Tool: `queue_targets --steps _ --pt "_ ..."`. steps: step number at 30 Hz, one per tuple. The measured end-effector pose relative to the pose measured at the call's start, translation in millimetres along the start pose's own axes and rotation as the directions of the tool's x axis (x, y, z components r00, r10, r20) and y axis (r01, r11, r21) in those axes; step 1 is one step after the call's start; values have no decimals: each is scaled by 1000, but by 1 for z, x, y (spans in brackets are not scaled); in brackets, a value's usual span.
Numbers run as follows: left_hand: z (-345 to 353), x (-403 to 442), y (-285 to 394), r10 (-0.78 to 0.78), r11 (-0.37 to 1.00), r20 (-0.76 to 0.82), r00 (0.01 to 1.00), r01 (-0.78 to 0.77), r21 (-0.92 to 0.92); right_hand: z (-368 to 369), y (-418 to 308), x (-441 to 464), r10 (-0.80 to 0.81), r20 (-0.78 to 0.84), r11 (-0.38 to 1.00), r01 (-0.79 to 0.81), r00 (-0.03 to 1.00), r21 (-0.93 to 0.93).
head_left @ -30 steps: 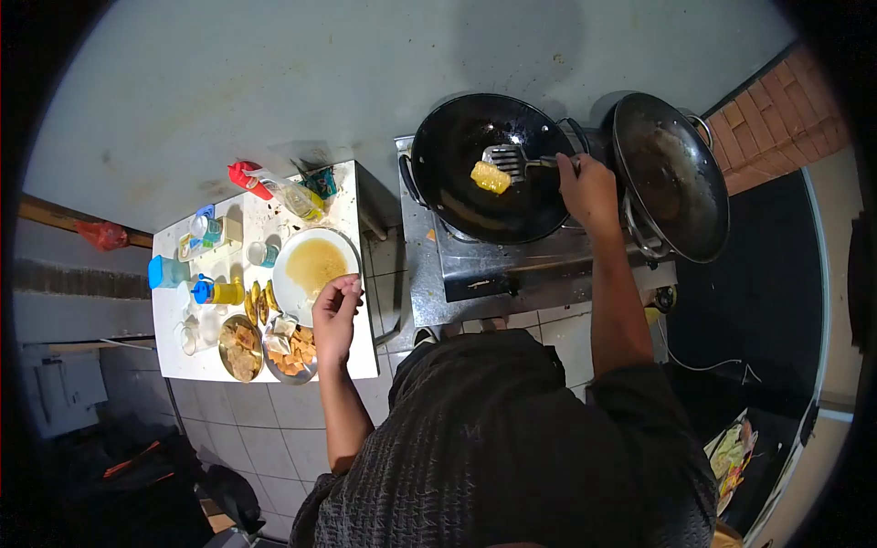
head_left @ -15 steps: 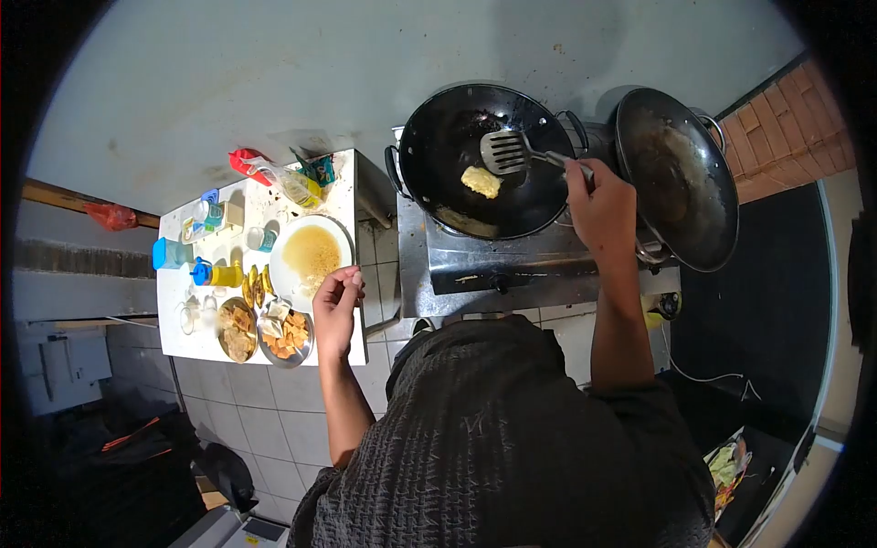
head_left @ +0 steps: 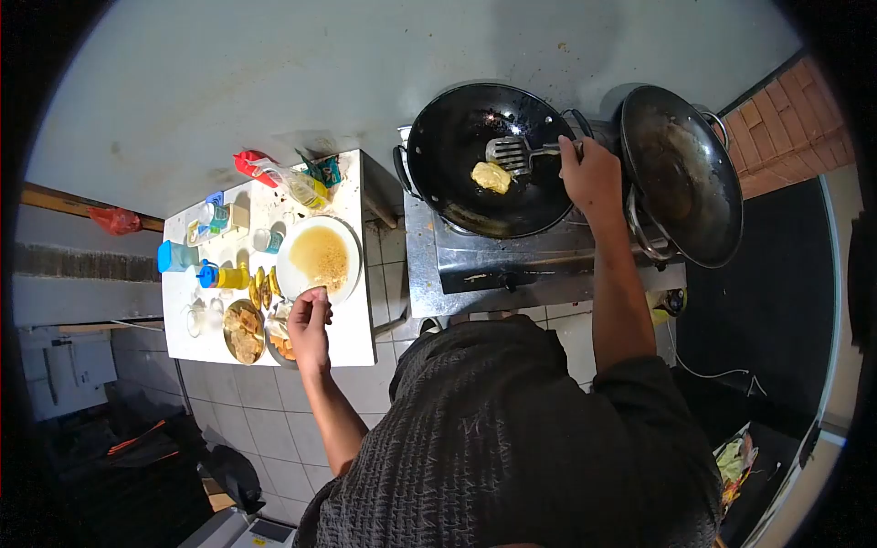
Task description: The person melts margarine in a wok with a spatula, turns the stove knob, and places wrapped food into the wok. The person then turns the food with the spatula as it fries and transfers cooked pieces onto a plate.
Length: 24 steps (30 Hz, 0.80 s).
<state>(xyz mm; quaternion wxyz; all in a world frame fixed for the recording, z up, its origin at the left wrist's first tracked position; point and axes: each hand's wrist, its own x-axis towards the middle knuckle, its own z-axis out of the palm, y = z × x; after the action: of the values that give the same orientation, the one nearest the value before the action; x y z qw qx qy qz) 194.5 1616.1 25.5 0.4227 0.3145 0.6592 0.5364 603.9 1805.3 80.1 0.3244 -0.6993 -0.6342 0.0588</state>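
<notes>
My right hand [head_left: 594, 179] grips the handle of a slotted spatula [head_left: 510, 154] inside a black wok [head_left: 457, 205]. The blade sits beside and appears to touch a pale yellow piece of food [head_left: 491, 177] in the wok. My left hand [head_left: 309, 331] is pinched closed over the near edge of the white table, below a white plate [head_left: 289, 279] of brownish liquid with crumbs. What its fingertips hold, if anything, is too small to make out. This hand partly hides a dish of orange-brown food pieces [head_left: 280, 350].
A second, larger wok [head_left: 681, 173] leans at the right of the metal stove [head_left: 548, 269]. On the white table [head_left: 352, 342] stand a bowl of fried food [head_left: 244, 331], several bananas [head_left: 265, 288], a yellow bottle with a blue cap [head_left: 224, 277] and an oil pouch [head_left: 306, 189].
My left hand has moved left and slightly down, covering more of the orange-brown pieces. The spatula's blade has tilted and shifted slightly beside the food. The view has shifted a little.
</notes>
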Motion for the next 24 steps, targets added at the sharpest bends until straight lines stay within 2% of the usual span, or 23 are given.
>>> queue_targets --steps 1,3,7,9,16,21,22,24 --pt "-2 1 0 -2 1000 -2 1000 2 -2 -3 -5 -3 -2 2 1000 2 1000 -2" --pt "-7 2 -1 13 1000 -10 1000 -13 -24 -13 -15 -12 38 -37 989 -32 999 142" --pt "-10 4 -1 5 1000 -16 1000 -5 -7 -40 -34 -23 32 -13 996 -31 999 84" --pt "-9 5 0 5 1000 -3 1000 -5 0 -52 -50 -32 129 72 975 -140 989 173" --pt "-1 14 -1 17 1000 56 998 -16 -15 -55 -57 -50 136 47 976 -142 990 164" --pt "4 21 -3 14 1000 120 993 -16 18 -44 -46 -53 149 -112 960 -116 982 255" --pt "4 23 -4 5 999 136 991 -10 38 -42 -43 -51 154 -117 961 -121 981 251" --pt "9 26 -4 -2 999 158 987 -6 49 -37 -36 -45 102 -229 976 -53 968 209"
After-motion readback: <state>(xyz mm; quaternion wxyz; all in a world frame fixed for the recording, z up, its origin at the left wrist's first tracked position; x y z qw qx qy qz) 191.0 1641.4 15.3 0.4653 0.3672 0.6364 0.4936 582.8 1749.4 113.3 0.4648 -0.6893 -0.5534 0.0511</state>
